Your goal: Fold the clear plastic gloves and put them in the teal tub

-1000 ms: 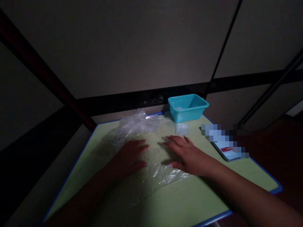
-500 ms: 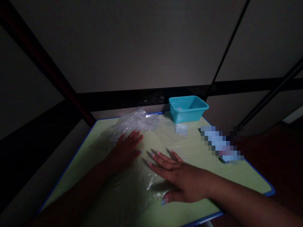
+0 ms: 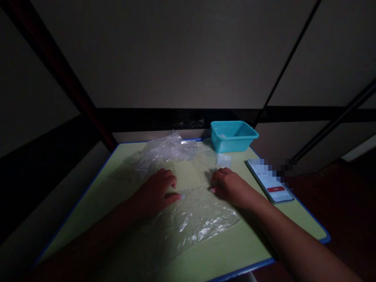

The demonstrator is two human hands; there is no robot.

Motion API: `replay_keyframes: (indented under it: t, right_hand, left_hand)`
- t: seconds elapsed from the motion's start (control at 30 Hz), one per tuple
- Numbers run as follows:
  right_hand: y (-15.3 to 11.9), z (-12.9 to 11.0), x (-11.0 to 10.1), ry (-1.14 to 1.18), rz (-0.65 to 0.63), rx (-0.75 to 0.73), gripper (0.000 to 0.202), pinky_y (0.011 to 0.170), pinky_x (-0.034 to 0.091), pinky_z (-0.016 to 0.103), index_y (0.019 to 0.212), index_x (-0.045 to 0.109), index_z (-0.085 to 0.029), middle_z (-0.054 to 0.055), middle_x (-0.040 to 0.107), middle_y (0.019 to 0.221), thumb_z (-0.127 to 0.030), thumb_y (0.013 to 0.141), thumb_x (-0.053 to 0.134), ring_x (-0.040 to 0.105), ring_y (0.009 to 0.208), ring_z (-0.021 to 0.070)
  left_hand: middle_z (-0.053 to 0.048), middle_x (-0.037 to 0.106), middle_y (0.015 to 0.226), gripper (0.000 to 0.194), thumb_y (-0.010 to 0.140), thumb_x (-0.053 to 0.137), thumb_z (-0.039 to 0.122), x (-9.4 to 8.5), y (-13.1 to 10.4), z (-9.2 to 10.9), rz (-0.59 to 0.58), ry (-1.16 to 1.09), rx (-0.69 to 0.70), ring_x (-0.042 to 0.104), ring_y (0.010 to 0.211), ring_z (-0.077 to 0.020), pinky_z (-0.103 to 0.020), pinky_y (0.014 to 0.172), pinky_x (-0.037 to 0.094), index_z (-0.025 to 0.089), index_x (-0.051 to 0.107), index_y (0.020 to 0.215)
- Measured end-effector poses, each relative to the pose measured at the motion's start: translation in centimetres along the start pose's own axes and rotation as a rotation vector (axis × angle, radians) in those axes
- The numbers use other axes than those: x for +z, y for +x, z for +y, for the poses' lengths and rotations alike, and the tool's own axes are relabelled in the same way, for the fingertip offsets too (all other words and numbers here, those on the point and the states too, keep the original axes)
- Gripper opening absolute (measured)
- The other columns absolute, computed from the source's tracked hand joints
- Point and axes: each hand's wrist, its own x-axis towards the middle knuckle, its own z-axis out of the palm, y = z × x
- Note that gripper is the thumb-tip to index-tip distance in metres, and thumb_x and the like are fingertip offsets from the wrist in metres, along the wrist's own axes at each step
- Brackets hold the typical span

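A thin clear plastic bag (image 3: 196, 219) lies spread over the near part of the table, its surface wrinkled and shiny. At its far left edge is my left hand (image 3: 157, 192), fingers curled and the thumb held apart from them, touching the plastic. My right hand (image 3: 235, 187) has its fingers bent down and closed at the bag's far right edge; the fingertips are partly hidden. Beyond my left hand sits a crumpled heap of clear plastic bags (image 3: 167, 150). A small folded whitish packet (image 3: 223, 160) lies just past my right hand.
A turquoise plastic basket (image 3: 233, 145) stands at the table's back right corner, with something small and pale inside. A phone (image 3: 272, 184) with a lit screen lies at the right edge. The pale green table (image 3: 229, 254) has a blue rim and stands against a panelled wall.
Both hands were flat with fingers spread; now their fingers are curled. My right hand has moved away from me and slightly right. The near bag now lies more spread out in view.
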Motion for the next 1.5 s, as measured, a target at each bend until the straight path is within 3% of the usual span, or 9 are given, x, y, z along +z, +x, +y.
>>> replay_keyframes:
  t: [0.27, 0.6, 0.7, 0.8, 0.9, 1.03, 1.2, 1.37, 1.5]
  right_hand:
    - [0.1, 0.3, 0.0, 0.02, -0.073, 0.026, 0.013, 0.071, 0.04, 0.028, 0.084, 0.062, -0.015, 0.009, 0.062, 0.09, -0.025, 0.08, 0.07, 0.055, 0.081, 0.0194]
    - [-0.5, -0.2, -0.6, 0.108, 0.024, -0.051, 0.011, 0.076, 0.042, 0.03, 0.086, 0.061, -0.015, 0.009, 0.061, 0.09, -0.022, 0.081, 0.068, 0.054, 0.085, 0.0204]
    - [-1.8, -1.2, -1.4, 0.299, -0.026, -0.233, 0.012, 0.078, 0.045, 0.031, 0.094, 0.063, -0.016, 0.007, 0.063, 0.091, -0.025, 0.086, 0.063, 0.057, 0.087, 0.0191]
    - [-3.4, -2.4, -2.6, 0.462, -0.289, -0.588, 0.029, 0.092, 0.045, 0.033, 0.111, 0.063, -0.015, 0.01, 0.064, 0.109, -0.031, 0.088, 0.063, 0.058, 0.105, 0.02]
    - [-4.8, -3.2, -3.6, 0.37, -0.546, -0.816, 0.05, 0.112, 0.028, 0.04, 0.13, 0.055, -0.009, 0.019, 0.05, 0.139, -0.031, 0.085, 0.065, 0.035, 0.137, 0.0254]
    - [-6.2, -3.7, -3.6, 0.204, -0.595, -0.779, 0.059, 0.116, 0.018, 0.048, 0.138, 0.049, -0.013, 0.017, 0.023, 0.153, -0.028, 0.083, 0.066, 0.014, 0.144, 0.029]
    - [-7.0, -4.0, -2.4, 0.106, -0.561, -0.647, 0.057, 0.118, 0.005, 0.048, 0.145, 0.037, -0.014, 0.013, 0.023, 0.153, -0.024, 0.092, 0.054, 0.011, 0.144, 0.0257]
    - [-7.0, -3.9, -1.8, 0.176, -0.564, -0.572, 0.085, 0.119, 0.002, 0.044, 0.151, 0.015, -0.011, 0.014, 0.008, 0.155, -0.037, 0.087, 0.063, 0.007, 0.145, 0.027]
    - [-6.8, -3.6, -1.9, 0.231, -0.537, -0.568, 0.083, 0.119, 0.003, 0.042, 0.151, 0.015, -0.014, 0.014, 0.018, 0.155, -0.037, 0.087, 0.062, 0.014, 0.144, 0.0253]
  left_hand:
    - [-0.001, 0.052, 0.079, 0.022, 0.083, 0.059, 0.035, 0.3, 0.0, 0.2, -0.037, -0.033, 0.029, 0.048, 0.08, -0.0202, -0.032, 0.069, 0.04, 0.02, 0.049, 0.071]
    - [-0.009, 0.055, 0.112, 0.036, 0.078, 0.067, 0.039, 0.1, -0.2, 2.9, -0.051, -0.102, 0.193, 0.049, 0.103, -0.0273, -0.041, 0.089, 0.042, 0.018, 0.059, 0.105]
    - [-0.014, 0.053, 0.121, 0.032, 0.084, 0.06, 0.037, 0.6, -0.4, 2.4, 0.047, 0.021, 0.188, 0.045, 0.114, -0.0318, -0.047, 0.098, 0.037, 0.015, 0.062, 0.107]
    - [-0.02, 0.04, 0.14, 0.052, 0.083, 0.061, 0.047, 1.5, -0.5, 1.2, 0.081, 0.155, 0.165, 0.032, 0.13, -0.0412, -0.06, 0.106, 0.022, 0.015, 0.057, 0.125]
    - [-0.018, 0.022, 0.154, 0.07, 0.082, 0.057, 0.061, 1.9, -0.5, 0.5, -0.014, 0.148, 0.186, 0.021, 0.137, -0.0464, -0.067, 0.105, 0.016, 0.027, 0.043, 0.141]
    - [-0.014, 0.012, 0.158, 0.066, 0.085, 0.053, 0.062, 1.7, -0.4, 0.6, -0.077, 0.108, 0.184, 0.014, 0.14, -0.0466, -0.068, 0.105, 0.013, 0.035, 0.039, 0.143]
    - [-0.017, 0.012, 0.158, 0.07, 0.084, 0.052, 0.064, 1.6, -0.4, 0.6, -0.109, 0.097, 0.144, 0.012, 0.14, -0.0469, -0.069, 0.105, 0.012, 0.032, 0.037, 0.144]
    - [-0.017, 0.012, 0.158, 0.071, 0.085, 0.051, 0.064, 2.0, -0.3, 0.1, -0.091, 0.079, 0.159, 0.014, 0.14, -0.0466, -0.068, 0.104, 0.015, 0.028, 0.037, 0.145]
    - [-0.02, 0.034, 0.147, 0.055, 0.086, 0.055, 0.051, 1.2, -0.1, 0.9, 0.017, 0.084, 0.217, 0.028, 0.133, -0.0426, -0.061, 0.104, 0.025, 0.016, 0.053, 0.129]
